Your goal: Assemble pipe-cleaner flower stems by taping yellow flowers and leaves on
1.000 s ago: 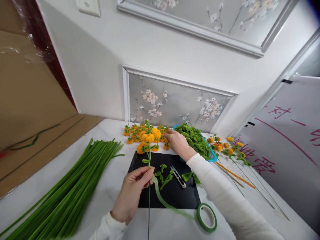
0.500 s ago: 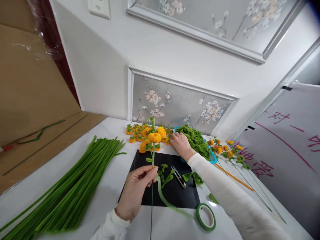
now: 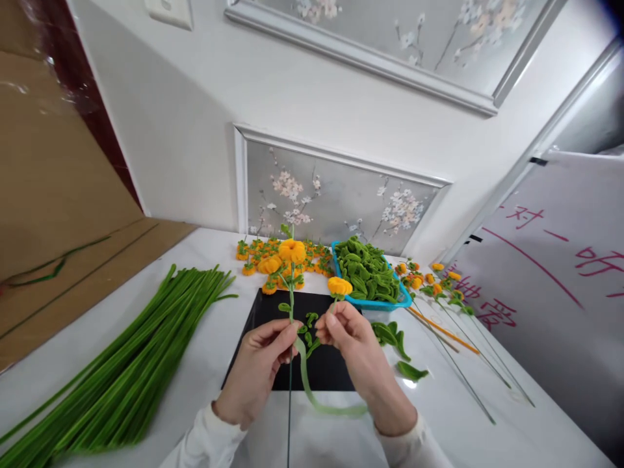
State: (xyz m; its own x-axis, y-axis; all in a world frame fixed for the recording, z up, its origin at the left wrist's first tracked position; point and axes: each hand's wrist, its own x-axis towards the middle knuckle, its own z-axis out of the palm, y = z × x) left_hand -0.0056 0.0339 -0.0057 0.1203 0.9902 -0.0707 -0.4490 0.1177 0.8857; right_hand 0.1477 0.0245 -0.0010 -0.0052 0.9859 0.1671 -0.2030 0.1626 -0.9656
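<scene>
My left hand [image 3: 260, 367] pinches the upright wire stem [image 3: 291, 409] of a fuzzy flower spray with orange blooms [image 3: 292, 251] and small green leaves. From that pinch a pale green tape strip [image 3: 312, 400] curves down to the right. Between thumb and fingers, my right hand [image 3: 361, 357] holds a single small orange flower [image 3: 340, 286], upright and just right of the spray, apart from it. Small green curled pieces [image 3: 311, 328] lie on the black mat [image 3: 258, 331] behind the hands. The tape roll and the snips are hidden from view now.
A bundle of long green chenille stems [image 3: 141, 357] lies left. At the back are many orange flower heads [image 3: 248, 268] and a blue basket [image 3: 404, 300] heaped with green leaves [image 3: 365, 266]. Finished-looking flower stems [image 3: 453, 292] and loose leaves [image 3: 412, 371] lie right.
My right hand has come back from beside the basket toward my left hand, now with an orange flower in its fingers. My left hand keeps its pinch on the stem; the view has shifted slightly.
</scene>
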